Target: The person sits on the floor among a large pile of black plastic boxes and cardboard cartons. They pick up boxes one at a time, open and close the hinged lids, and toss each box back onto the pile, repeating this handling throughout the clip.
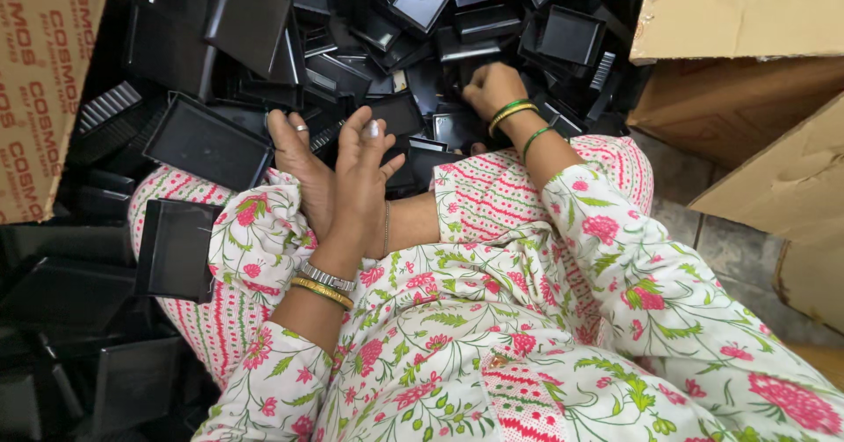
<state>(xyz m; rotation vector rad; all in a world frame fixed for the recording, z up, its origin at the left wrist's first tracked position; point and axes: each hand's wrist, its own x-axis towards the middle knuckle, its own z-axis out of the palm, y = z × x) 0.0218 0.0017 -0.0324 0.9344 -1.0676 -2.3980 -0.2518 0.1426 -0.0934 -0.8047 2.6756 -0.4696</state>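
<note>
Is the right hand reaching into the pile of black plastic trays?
Yes. The right hand, with green bangles on its wrist, is pressed fingers-down among the black plastic trays heaped in front of the person.

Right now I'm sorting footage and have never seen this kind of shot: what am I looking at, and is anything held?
One camera, worn on a seated person's head, looks down at their lap and two bare hands. The left hand rests open against a bare foot on the floral clothing. The right hand, with green bangles, reaches into a heap of black plastic trays; whether it grips one cannot be told. Cardboard boxes stand around.
</note>
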